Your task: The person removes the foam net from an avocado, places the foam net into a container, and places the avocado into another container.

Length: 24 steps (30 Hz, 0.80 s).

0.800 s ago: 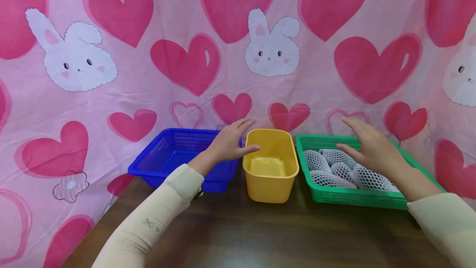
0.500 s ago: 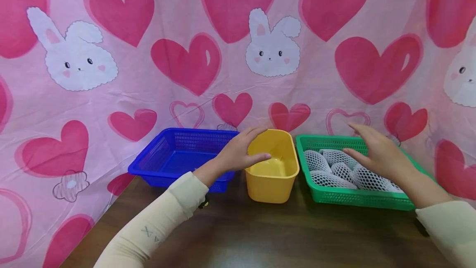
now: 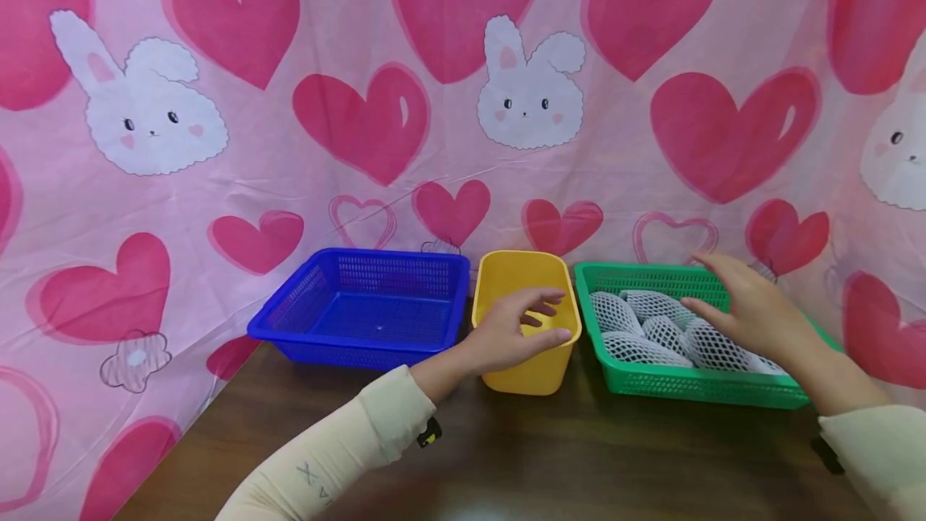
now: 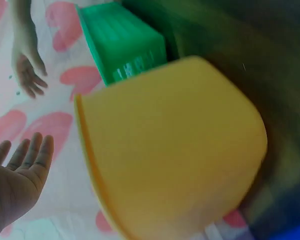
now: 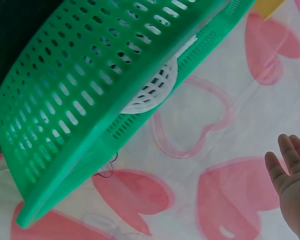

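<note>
My left hand (image 3: 515,330) hovers over the near part of the yellow bin (image 3: 517,368), its fingers loosely bent with nothing in them. In the left wrist view that hand (image 4: 17,182) is beside the bin's rim, palm turned up in the picture. Above the green basket (image 3: 694,384) hangs my right hand (image 3: 755,316), thumb and fingers apart and holding nothing. Several pale bundles in white foam netting (image 3: 647,348) lie in the green basket under it. The right wrist view shows a bundle in white netting (image 5: 152,92) behind the basket's slotted wall.
To the left of the yellow bin stands a blue basket (image 3: 358,356), with only its bare inside showing. All three containers stand in a row on a dark wooden table (image 3: 550,457). A pink cloth with hearts and rabbits (image 3: 448,143) hangs behind them.
My left hand has moved right and nearer, from the blue basket's right edge to over the yellow bin. My right hand has shifted slightly right and lower. The containers stay put.
</note>
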{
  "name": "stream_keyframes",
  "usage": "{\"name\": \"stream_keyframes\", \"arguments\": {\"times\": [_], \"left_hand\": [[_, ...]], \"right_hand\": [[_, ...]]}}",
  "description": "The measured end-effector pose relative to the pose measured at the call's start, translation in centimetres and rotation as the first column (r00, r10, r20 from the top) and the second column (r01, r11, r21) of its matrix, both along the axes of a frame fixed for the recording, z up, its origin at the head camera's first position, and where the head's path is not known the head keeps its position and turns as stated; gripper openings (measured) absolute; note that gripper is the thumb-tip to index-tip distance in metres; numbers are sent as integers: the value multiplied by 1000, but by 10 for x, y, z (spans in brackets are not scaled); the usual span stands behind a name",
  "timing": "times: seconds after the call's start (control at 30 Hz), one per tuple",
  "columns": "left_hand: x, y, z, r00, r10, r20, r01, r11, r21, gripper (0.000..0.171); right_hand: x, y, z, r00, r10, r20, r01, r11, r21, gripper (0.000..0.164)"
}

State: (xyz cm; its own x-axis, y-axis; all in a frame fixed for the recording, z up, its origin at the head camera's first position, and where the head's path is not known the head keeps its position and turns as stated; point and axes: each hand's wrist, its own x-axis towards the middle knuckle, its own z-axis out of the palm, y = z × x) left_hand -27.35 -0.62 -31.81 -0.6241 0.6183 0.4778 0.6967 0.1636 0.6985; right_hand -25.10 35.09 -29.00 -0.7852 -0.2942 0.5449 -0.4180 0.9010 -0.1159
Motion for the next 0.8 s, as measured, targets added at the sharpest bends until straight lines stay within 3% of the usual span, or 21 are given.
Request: {"name": "stream_keyframes", "arguments": {"times": [0.1,0.23,0.4,0.67,0.73,0.8], "left_hand": [[7,9,-5,995,-11,95,7,999,35,45],[15,21,-13,976,-7,216,-4,999,51,38],[24,36,-25,953,20,302,-30,999,28,33],[28,50,-48,923,86,375,-43,992,-120,38],[28,54,-53,909,123,398,-61,985,-164,39],[27,59,-60,883,147,446,-73,981,-178,39]], "right_hand": [[-2,4,-4,1000,-20,21,20,1000,-10,81],[-4,10,-9,999,-39,34,40,999,-17,78],[-6,18,-15,993,-73,98,76,997,-27,77],[-9,31,-25,961,-125,246,140,989,-42,83],[-10,35,-28,953,-135,272,151,988,-40,85],[-11,38,-30,944,-143,296,161,986,-39,87]]}}
